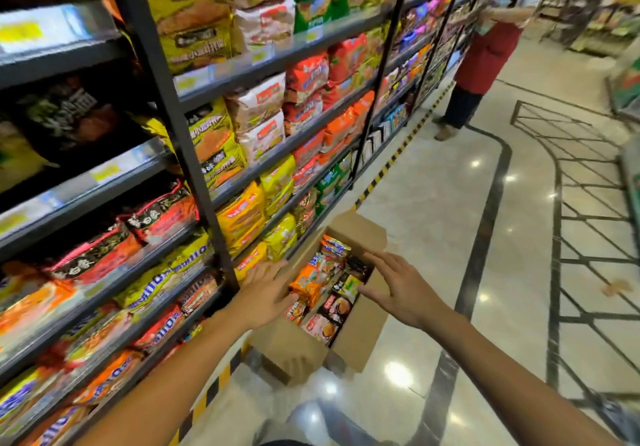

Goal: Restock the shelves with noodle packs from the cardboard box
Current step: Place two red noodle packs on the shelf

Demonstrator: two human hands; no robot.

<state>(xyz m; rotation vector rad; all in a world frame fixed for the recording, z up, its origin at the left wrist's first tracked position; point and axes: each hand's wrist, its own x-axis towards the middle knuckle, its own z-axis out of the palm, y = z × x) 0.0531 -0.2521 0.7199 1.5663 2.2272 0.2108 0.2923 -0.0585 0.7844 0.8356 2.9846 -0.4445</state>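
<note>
The cardboard box (pixel 360 328) is set on the floor, noodle packs (pixel 310 284) heaped just beneath spread, empty fingers of left hand (pixel 266 293) and right hand (pixel 398 289). Slippery packs could be dropped if grasped loosely.

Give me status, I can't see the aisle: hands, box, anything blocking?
Left hand open, right hand open, both over cardboard box. Orange noodle pack on top, not gripped. Nothing blocking.

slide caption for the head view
Both hands, left and right, reach over an open cardboard box of noodle packs beside stocked shelves.
</note>
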